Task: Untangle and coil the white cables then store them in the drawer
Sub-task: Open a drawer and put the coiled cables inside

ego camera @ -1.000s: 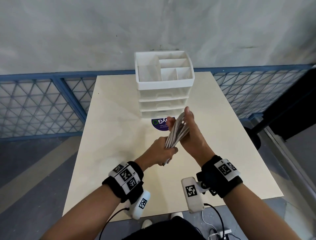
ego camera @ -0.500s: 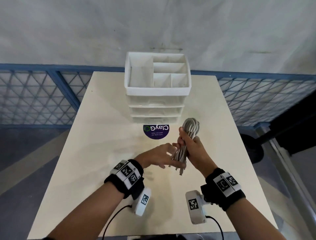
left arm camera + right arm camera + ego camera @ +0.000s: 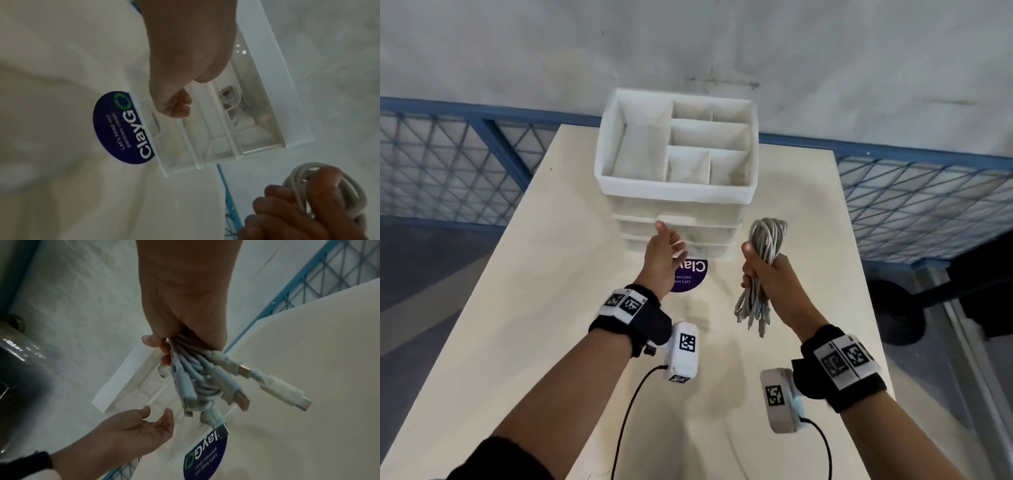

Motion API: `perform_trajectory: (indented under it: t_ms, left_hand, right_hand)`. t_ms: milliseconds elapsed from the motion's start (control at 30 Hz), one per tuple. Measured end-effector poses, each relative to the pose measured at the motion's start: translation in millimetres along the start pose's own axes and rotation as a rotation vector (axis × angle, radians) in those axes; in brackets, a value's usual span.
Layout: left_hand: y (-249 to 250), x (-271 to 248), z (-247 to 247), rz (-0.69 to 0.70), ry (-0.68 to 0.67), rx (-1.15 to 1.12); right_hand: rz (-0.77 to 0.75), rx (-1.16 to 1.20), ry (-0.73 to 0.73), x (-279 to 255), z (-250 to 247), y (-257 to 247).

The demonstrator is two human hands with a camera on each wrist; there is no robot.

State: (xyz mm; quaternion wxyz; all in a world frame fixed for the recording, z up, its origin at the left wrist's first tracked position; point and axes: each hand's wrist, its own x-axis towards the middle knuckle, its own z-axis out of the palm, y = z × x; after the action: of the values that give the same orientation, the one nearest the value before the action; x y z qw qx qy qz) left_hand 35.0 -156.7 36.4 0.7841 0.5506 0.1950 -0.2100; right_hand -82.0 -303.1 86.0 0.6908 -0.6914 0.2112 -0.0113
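My right hand (image 3: 763, 274) grips a coiled bundle of white cables (image 3: 768, 236) upright above the table, loops on top and several plug ends (image 3: 205, 382) hanging below the fist. The bundle (image 3: 355, 190) is to the right of the white drawer unit (image 3: 678, 192), whose three translucent drawers (image 3: 705, 236) are shut. My left hand (image 3: 666, 246) is stretched out in front of the drawers, palm up with loosely curled fingers (image 3: 148, 412), and it holds nothing. Its thumb is near the top drawer's handle (image 3: 676, 219); I cannot tell whether they touch.
The unit's top is an open tray with several compartments (image 3: 688, 137). A purple round sticker (image 3: 690, 275) lies on the cream table (image 3: 534, 291) just in front of the unit. A blue mesh fence (image 3: 448, 164) runs behind, and a black stand base (image 3: 893, 315) sits right of the table.
My left hand has let go of the cables and reached forward to the drawer fronts. My right hand has lifted the bundle and carried it to the right.
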Motion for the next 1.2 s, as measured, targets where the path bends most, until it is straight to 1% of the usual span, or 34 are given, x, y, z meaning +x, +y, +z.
perform_trajectory:
  t_ms: [100, 200, 333, 400, 433, 500, 567, 667, 767, 833, 933, 1033, 1133, 1167, 1200]
  left_hand:
    - [-4.6, -4.8, -4.9, 0.001, 0.021, -0.004]
    - [-9.6, -21.0, -16.5, 0.000, 0.003, 0.042]
    - [-18.8, -52.1, -35.0, -0.005, -0.067, 0.051]
    - [-21.8, -62.1, -44.3, -0.005, -0.110, 0.048]
    - [-22.5, -65.7, -48.4, -0.007, -0.128, 0.054]
    - [-23.4, -69.7, -56.1, -0.013, -0.160, 0.054]
    - [-23.6, -71.0, -62.6, -0.025, -0.183, 0.035]
    - [-23.6, -71.4, -67.4, -0.052, -0.207, 0.006]
    - [-23.7, -70.8, -71.0, -0.077, -0.217, -0.047]
    - [-23.5, -71.3, -71.6, -0.083, -0.232, -0.093]
    - [-23.2, -71.6, -69.5, -0.080, -0.236, -0.179]
    - [-23.4, -70.2, -68.5, -0.077, -0.228, -0.216]
    - [-23.4, -69.9, -68.2, -0.070, -0.232, -0.223]
    - [-23.6, -70.1, -68.2, -0.069, -0.233, -0.227]
    - [-23.6, -69.9, -68.3, -0.065, -0.235, -0.232]
  right_hand:
    - [-0.033, -0.076, -0.032, 4.6, 2.9, -8.3]
    - [-0.106, -0.164, -0.060, 10.4, 15.1, -24.5]
    - [-0.246, -0.362, -0.124, 18.1, 44.1, -61.9]
    - [-0.310, -0.414, -0.189, 22.7, 66.7, -77.6]
    - [-0.354, -0.489, -0.217, 26.4, 79.3, -80.9]
    - [-0.417, -0.760, -0.283, 36.0, 105.3, -74.0]
    - [-0.378, -0.990, -0.329, 47.3, 123.5, -52.2]
    - [-0.255, -1.095, -0.328, 62.4, 126.5, -19.3]
    - [-0.227, -1.241, -0.314, 70.5, 124.8, -7.7]
    - [-0.245, -1.268, -0.319, 71.1, 126.1, -6.5]
    - [-0.248, -1.278, -0.369, 74.0, 127.8, -3.9]
    - [-0.212, -1.282, -0.411, 75.5, 127.5, -5.4]
    - [-0.118, -1.160, -0.429, 72.9, 127.1, -8.6]
    - [-0.134, -1.169, -0.439, 72.2, 126.2, -8.1]
    - [-0.189, -1.244, -0.469, 71.7, 125.3, -7.2]
